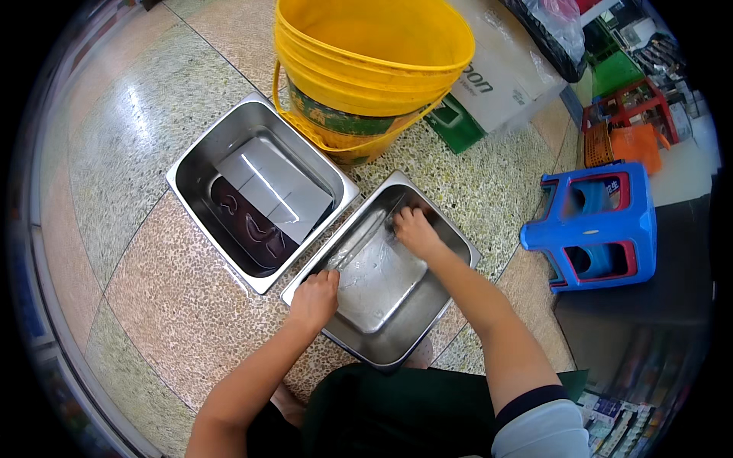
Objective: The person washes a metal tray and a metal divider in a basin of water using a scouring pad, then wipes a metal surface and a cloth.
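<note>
Two deep rectangular stainless steel pans stand on the floor. The nearer pan (421,338) lies under both of my hands, with wet marks and drops on its bottom. My left hand (316,296) is closed over its left rim. Inside the pan, against the far right part, is my right hand (413,228), its fingers curled on something dark that I cannot make out, perhaps a scrubber. The other pan (229,275), beyond to the left, holds dark liquid or a dark reflecting surface that mirrors the ceiling and a light.
A yellow plastic bucket (372,86) with its handle down stands beyond the pans. Right of it are a white carton (492,86) and a green box (456,123). Blue plastic stools (592,229) stand at the right. Orange and red baskets are farther off. The floor (189,252) is speckled tile.
</note>
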The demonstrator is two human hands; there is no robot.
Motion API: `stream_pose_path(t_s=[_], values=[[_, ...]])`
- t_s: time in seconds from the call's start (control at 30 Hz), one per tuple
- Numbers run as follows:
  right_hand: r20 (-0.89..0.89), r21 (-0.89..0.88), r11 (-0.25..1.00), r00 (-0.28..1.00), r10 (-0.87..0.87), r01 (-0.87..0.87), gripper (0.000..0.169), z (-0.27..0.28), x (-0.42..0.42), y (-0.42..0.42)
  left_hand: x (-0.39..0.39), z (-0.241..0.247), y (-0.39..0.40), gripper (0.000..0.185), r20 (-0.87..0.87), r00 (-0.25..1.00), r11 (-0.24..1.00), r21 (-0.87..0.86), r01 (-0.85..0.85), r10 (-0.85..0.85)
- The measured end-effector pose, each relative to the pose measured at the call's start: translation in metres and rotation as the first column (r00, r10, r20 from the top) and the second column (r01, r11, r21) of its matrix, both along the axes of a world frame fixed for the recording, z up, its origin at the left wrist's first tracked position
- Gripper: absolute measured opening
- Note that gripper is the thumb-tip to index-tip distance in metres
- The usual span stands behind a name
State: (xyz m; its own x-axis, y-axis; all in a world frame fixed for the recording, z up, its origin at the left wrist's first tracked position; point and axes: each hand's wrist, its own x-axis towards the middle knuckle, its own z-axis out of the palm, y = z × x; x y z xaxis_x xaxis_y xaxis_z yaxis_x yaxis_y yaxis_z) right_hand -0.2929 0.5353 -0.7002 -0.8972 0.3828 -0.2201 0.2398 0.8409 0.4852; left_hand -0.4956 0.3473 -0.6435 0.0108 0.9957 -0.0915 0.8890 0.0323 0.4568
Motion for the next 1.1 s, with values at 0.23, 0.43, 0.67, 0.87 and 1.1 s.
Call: stream_pose_path(t_s=[0.23, 0.43, 0.67, 0.87, 1.1], values=[[0.364, -0.024, 0.841, 0.788, -0.497, 0.541, 0.017, -0.026, 0.052, -0.052, 0.002, 0.001, 0.001, 0.014, -0.005, 1.000, 1.000, -0.017, -0.006, 0.006], [0.309, -0.047, 0.906, 0.869, -0.387, 0.420, 0.016, 0.041, 0.052, -0.033, 0.001, -0.002, 0.001, 0.016, -0.026, 0.999, 0.999, 0.023, -0.038, 0.039], [0.527, -0.432, 0.537, 0.686, -0.502, 0.725, 0.019, 0.038, 0.031, -0.106, 0.005, -0.005, 0.001, 0.016, -0.029, 0.999, 0.999, 0.038, -0.037, 0.038], [0.599, -0.584, 0.462, 0.738, -0.310, 0.668, 0.027, 0.057, 0.015, -0.155, 0.003, -0.006, -0.003, 0.015, -0.057, 0.997, 0.999, 0.030, -0.044, 0.045], [0.430, -0.405, 0.686, 0.788, -0.440, 0.604, 0.016, 0.030, 0.054, -0.095, 0.006, -0.005, 0.002, 0.014, -0.040, 0.999, 0.999, 0.029, -0.028, 0.030]])
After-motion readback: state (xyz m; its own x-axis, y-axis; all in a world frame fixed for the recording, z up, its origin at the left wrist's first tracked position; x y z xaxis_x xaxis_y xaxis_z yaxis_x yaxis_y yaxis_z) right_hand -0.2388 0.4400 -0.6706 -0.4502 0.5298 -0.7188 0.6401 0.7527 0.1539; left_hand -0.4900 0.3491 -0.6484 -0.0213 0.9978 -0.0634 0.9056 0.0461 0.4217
